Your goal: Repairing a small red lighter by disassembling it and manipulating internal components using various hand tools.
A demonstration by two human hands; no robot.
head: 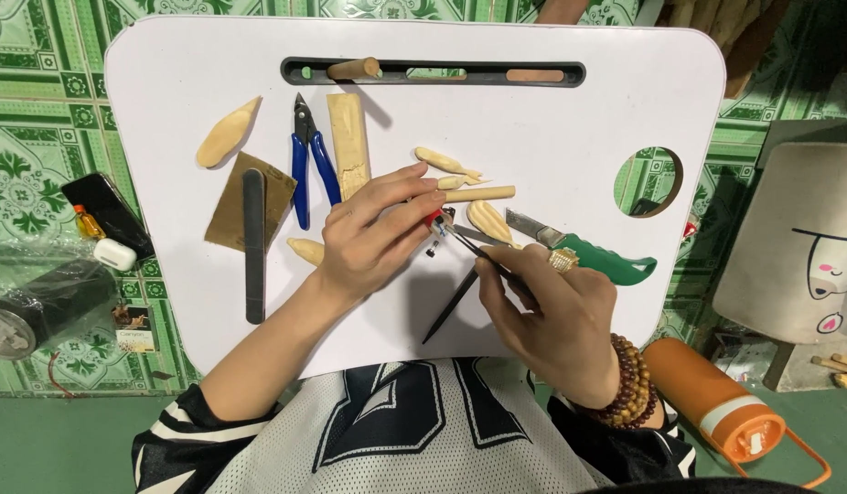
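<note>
Head view, looking down on a white lap counter [167, 293] set over a green patterned floor. Your left hand [373, 233] is closed in a pinch on a small red-tipped piece [434, 220], held just above the counter near its middle. Your right hand [552, 311] grips a thin dark tool [478, 256] like a pen, its tip touching the red-tipped piece; a second dark pointed shaft [449, 306] slants down beneath the hands, and whether it belongs to the same tool cannot be told.

Around the hands lie 1 pair of blue-handled cutters [306, 165], a rectangular wooden block [348, 142], a sheet of brown sandpaper [275, 197] with a long dark file [253, 247] across it, several pale carved wooden pieces [227, 133], a slim dowel [483, 193] and a green-handled knife [597, 256] just beside your right hand. A short wooden peg [353, 69] rests in the slot along the far edge.

To work this step well, as judged from the grip shown: keep the left pinch firm and low, with the wrist resting on the counter, so the small piece does not twist. Guide the tool tip with short, light strokes from the fingers, not the arm. Keep the fingertips of the left hand behind the tip's path, and mind the knife blade lying close to your right knuckles.
</note>
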